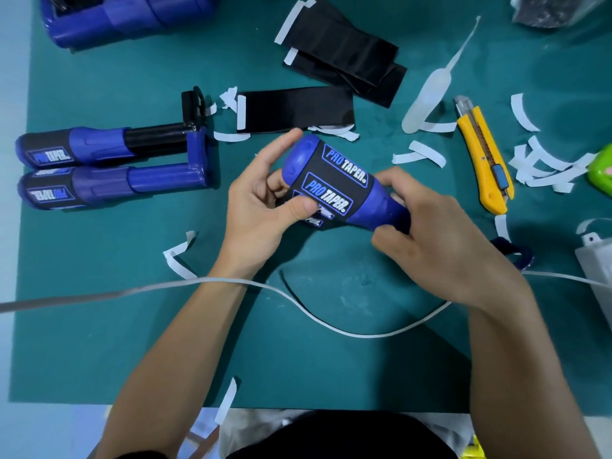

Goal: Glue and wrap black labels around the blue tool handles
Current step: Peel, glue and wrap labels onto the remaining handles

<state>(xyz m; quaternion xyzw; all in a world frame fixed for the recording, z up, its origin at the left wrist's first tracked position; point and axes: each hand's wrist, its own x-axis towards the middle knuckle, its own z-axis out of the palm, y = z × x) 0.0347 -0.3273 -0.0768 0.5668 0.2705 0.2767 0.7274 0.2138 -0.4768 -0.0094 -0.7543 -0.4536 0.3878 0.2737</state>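
Note:
A blue tool handle [303, 157] is held above the green mat, tilted from upper left to lower right. A black label [334, 183] printed "PRO TAPER" is wrapped around it. My left hand [261, 207] grips the wide end, with the thumb pressing the label's lower edge. My right hand [433, 236] grips the narrow blue end. Two labelled blue tools [109, 164] lie side by side at the left. Loose black labels [294, 109] lie above the hands, with a stack of them [344, 54] further back.
A translucent glue applicator [427, 94] and a yellow utility knife [482, 157] lie at the right. White backing strips [543, 164] are scattered over the green mat [99, 326]. A white cable [331, 323] crosses under my forearms. More blue tools [126, 18] sit top left.

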